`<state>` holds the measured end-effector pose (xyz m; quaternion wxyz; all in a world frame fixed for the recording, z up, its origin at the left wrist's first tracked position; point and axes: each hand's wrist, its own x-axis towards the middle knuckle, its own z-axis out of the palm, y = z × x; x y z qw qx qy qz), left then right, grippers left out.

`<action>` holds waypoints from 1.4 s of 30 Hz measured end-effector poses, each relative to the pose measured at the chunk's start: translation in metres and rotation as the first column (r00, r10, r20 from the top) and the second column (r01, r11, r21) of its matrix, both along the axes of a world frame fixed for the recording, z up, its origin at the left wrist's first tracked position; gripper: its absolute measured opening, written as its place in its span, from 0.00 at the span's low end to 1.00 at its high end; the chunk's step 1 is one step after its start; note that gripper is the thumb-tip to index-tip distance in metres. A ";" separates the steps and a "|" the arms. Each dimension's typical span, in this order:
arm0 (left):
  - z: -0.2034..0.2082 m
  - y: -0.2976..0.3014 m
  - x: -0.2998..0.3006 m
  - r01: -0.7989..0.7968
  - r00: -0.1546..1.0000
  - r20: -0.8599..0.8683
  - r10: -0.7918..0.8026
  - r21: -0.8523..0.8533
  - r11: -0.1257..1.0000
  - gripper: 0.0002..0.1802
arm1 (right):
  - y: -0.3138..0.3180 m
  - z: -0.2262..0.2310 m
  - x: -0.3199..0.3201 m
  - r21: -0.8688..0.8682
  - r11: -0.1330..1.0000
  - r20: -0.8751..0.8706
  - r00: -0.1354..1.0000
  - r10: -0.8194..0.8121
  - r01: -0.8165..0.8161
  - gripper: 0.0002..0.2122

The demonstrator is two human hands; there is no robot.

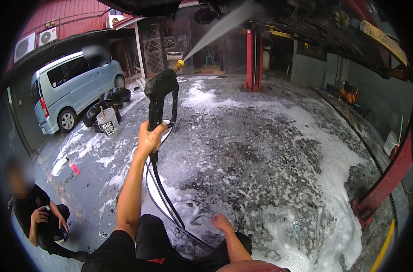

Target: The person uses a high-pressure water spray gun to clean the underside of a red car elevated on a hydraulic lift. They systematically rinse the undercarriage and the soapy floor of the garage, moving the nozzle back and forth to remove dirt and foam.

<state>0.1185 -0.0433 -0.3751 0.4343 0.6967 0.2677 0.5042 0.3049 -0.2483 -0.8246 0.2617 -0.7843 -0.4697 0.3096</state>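
Observation:
My left hand (150,138) is wrapped around the grip of a black pressure washer gun (160,90), raised in front of me and tilted upward. From its yellow-tipped nozzle (178,66) a white water jet (215,34) fans up to the right, into the dark underside of a raised vehicle (301,22). A black hose (163,195) hangs from the grip, loops down and runs past my legs. My right hand (221,223) is low, above my right thigh, its fingers loosely curled with nothing visible in them.
Foam (324,149) covers much of the wet floor. Red lift posts (253,61) stand ahead and at right. A person (43,217) squats at left near a pink bottle (73,167). Beyond are a white bucket (107,124), stacked tires (116,95) and a light-blue van (77,86).

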 end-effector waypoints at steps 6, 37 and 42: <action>-0.013 -0.021 -0.020 -0.236 0.951 -0.160 0.266 0.185 0.954 0.18 | 0.012 0.004 -0.031 -0.021 0.999 -0.156 0.987 0.033 -0.037 0.23; -0.029 -0.176 0.128 0.269 0.919 -0.379 -0.107 0.403 0.875 0.36 | -0.007 0.468 0.029 0.759 -0.074 -0.634 0.760 0.140 0.647 0.13; -0.024 -0.175 0.111 0.418 0.891 -0.386 -0.240 0.489 0.766 0.43 | -0.026 0.479 0.075 0.793 -0.075 -0.605 0.796 0.019 0.605 0.10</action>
